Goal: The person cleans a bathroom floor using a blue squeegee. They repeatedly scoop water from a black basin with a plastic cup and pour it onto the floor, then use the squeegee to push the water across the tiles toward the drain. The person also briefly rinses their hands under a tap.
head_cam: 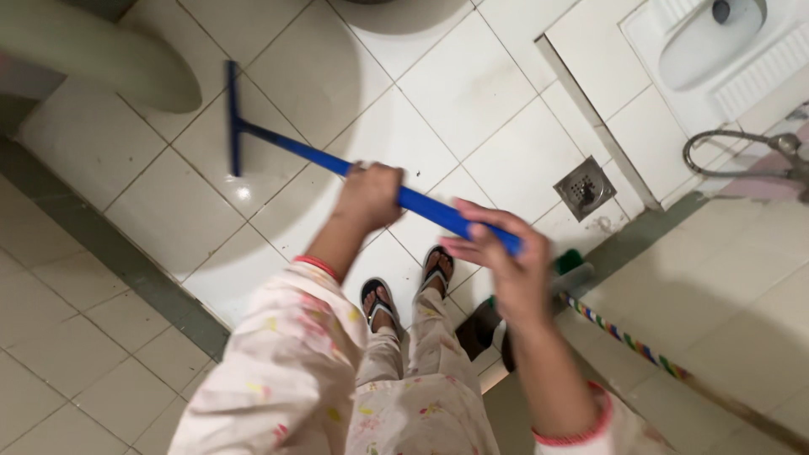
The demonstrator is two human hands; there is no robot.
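Evidently angled down so its crossbar blade meets the wet white floor tiles, the blue squeegee is gripped by the left hand mid-handle while the right hand closes loosely around its end, near the floor drain.

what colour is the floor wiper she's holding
Blue, handle and blade alike; the floor wiper shows clearly in the head view.

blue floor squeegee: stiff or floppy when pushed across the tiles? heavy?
Probably stiff: the squeegee's long blue handle runs straight from the left hand and right hand down to the blade with no visible sag. Likely light for its length, since the handle is thin. The tiled floor looks glossy, so the blade may glide easily; whether it is wet is unclear.
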